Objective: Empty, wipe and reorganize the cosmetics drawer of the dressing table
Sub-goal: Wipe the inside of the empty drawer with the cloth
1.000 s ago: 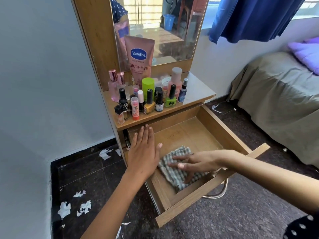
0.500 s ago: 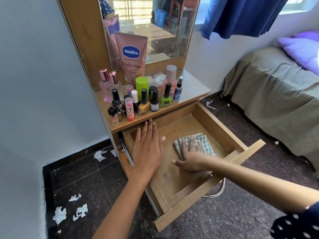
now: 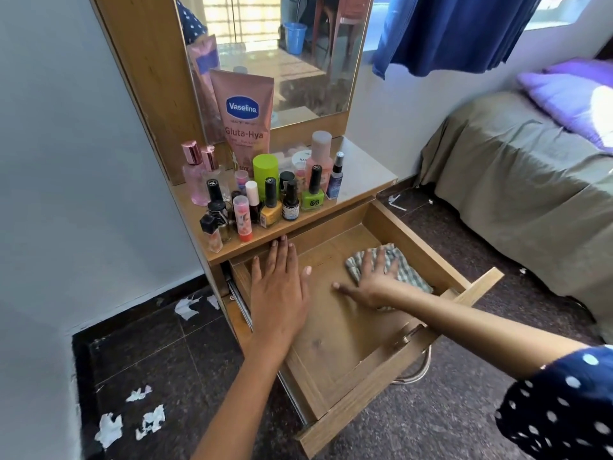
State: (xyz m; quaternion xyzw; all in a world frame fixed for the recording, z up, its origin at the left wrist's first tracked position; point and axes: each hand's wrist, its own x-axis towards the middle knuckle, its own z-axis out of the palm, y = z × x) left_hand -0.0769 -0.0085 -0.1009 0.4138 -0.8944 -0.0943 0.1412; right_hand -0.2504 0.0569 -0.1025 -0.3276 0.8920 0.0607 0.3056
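Cloth [image 3: 403,272] lies at the drawer [image 3: 411,237]'s far right under my flat, unclenched right hand [image 3: 371,280], so I'd press evenly into the corners while my open left hand [image 3: 277,293] steadies the left wall, the drawer otherwise empty, bottles [image 3: 265,197] on the tabletop.

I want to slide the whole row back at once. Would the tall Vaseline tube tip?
Probably. The Vaseline tube stands tall on a narrow cap, leaning against the mirror. It looks soft-sided, so a push may flex it.
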